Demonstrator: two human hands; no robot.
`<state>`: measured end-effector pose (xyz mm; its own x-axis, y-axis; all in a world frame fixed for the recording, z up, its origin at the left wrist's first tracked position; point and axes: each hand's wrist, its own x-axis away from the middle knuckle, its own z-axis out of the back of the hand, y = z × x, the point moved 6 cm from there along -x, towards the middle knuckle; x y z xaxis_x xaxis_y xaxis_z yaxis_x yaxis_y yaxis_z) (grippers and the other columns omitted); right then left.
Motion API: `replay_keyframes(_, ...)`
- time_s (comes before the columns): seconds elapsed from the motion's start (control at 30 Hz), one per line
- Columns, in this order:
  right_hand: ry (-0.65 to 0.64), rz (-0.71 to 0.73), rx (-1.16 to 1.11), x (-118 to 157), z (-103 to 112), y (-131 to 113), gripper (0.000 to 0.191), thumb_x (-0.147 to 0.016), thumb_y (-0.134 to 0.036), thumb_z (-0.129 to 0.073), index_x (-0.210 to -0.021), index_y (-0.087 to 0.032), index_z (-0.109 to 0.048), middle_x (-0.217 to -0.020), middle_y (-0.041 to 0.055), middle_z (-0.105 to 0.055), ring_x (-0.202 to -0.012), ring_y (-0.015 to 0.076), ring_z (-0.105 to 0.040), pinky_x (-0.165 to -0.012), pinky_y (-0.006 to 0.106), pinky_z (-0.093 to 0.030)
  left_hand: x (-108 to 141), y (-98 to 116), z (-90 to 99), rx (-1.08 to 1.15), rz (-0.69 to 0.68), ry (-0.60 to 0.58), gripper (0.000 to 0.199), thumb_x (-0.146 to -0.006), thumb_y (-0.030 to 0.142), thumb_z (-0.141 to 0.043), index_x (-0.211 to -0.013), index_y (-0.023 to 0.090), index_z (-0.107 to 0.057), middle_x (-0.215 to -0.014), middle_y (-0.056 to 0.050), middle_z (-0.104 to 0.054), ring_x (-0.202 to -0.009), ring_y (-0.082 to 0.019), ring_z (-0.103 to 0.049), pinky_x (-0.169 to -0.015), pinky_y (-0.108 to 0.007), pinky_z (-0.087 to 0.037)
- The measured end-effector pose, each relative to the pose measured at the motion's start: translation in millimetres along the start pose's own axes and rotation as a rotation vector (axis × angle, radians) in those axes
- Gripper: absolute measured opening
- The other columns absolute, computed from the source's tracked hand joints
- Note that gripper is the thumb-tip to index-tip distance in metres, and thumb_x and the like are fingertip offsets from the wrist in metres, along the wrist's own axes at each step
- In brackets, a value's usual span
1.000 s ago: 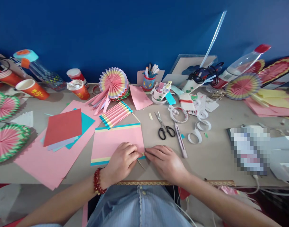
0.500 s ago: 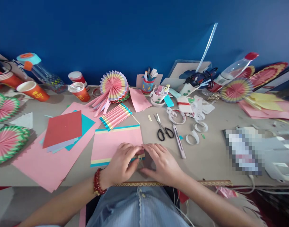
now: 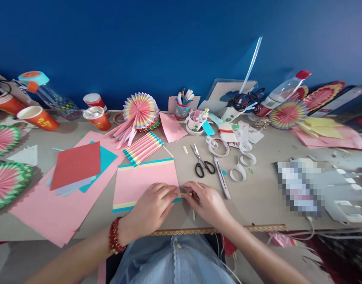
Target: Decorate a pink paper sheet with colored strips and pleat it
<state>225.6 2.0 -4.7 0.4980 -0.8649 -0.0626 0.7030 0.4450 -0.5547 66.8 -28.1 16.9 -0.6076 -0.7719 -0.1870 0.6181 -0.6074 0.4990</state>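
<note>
A pink paper sheet (image 3: 145, 179) with yellow and blue bands along its far and near edges lies flat before me. My left hand (image 3: 153, 207) rests on the sheet's near right part, fingers stretched out and pressing it down. Just off the sheet's right edge, my right hand (image 3: 207, 203) pinches a thin pale yellow paper strip (image 3: 186, 194). The strip runs from the yellow band to my right fingertips, which hide part of it. A pale narrow end hangs below those fingers. Behind the sheet sits a pleated paper piece (image 3: 143, 148) in matching colours.
Black-handled scissors (image 3: 203, 161), a craft knife (image 3: 222, 178) and a tape roll (image 3: 218, 147) lie right of the sheet. Curled white strips (image 3: 240, 172) are beyond them. Coloured papers (image 3: 75, 165) spread at left. Cups, bottles and paper rosettes (image 3: 141, 110) line the wall.
My right hand has moved slightly right of the sheet's edge, drawing out the yellow strip. My left hand has flattened onto the sheet. The view has shifted slightly.
</note>
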Motion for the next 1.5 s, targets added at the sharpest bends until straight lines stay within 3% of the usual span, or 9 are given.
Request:
replay_keyframes(0.13,-0.004,-0.019,-0.001,-2.4,-0.7,-1.3,0.010,-0.091,-0.018,-0.054,-0.097,-0.022,-0.060,-0.087,0.0026,-0.071,-0.081,0.0200,-0.067,-0.069,0.028,-0.045,-3.5,-0.7,-4.7,-0.215,-0.143,-0.115,0.036,-0.096,0.015,-0.051,-0.132,0.017,-0.053,-0.129,-0.010,-0.061,-0.114,-0.023,-0.055,-0.097,-0.042,-0.049)
replay_keyframes(0.43,-0.048,-0.095,0.048,-8.7,-1.4,-1.9,0.012,-0.086,-0.014,-0.058,-0.093,-0.023,-0.061,-0.081,-0.0007,-0.069,-0.076,0.0173,-0.066,-0.065,0.025,-0.040,-8.4,-5.2,-5.9,-0.359,-0.349,-0.157,0.032,-0.096,0.018,-0.055,-0.128,0.015,-0.056,-0.117,-0.010,-0.064,-0.103,-0.023,-0.055,-0.088,-0.040,-0.049)
replay_keyframes(0.73,-0.036,-0.101,0.135,-10.0,0.3,-9.1,0.011,-0.084,-0.013,-0.058,-0.090,-0.023,-0.061,-0.079,0.0004,-0.069,-0.073,0.0175,-0.064,-0.064,0.025,-0.039,-4.8,-8.6,-7.1,-0.315,-0.336,-0.121,0.035,-0.096,0.016,-0.053,-0.132,0.017,-0.054,-0.126,-0.011,-0.061,-0.113,-0.024,-0.053,-0.093,-0.040,-0.047)
replay_keyframes(1.13,-0.039,-0.119,0.157,-9.0,2.3,-12.4,0.008,-0.084,-0.016,-0.058,-0.087,-0.022,-0.062,-0.076,-0.0001,-0.067,-0.073,0.0173,-0.063,-0.064,0.026,-0.037,1.5,-19.1,-17.7,-0.344,-0.334,-0.183,0.043,-0.098,0.015,-0.048,-0.140,0.019,-0.048,-0.136,-0.011,-0.055,-0.116,-0.027,-0.050,-0.096,-0.044,-0.044)
replay_keyframes(1.5,-0.057,-0.138,0.112,-7.1,-4.6,-0.7,0.012,-0.086,-0.015,-0.055,-0.093,-0.022,-0.062,-0.080,0.0006,-0.068,-0.077,0.0174,-0.063,-0.067,0.026,-0.036,-0.9,-14.4,-13.6,-0.352,-0.319,-0.153,0.034,-0.100,0.018,-0.048,-0.134,0.020,-0.054,-0.135,-0.009,-0.056,-0.114,-0.024,-0.051,-0.094,-0.040,-0.046)
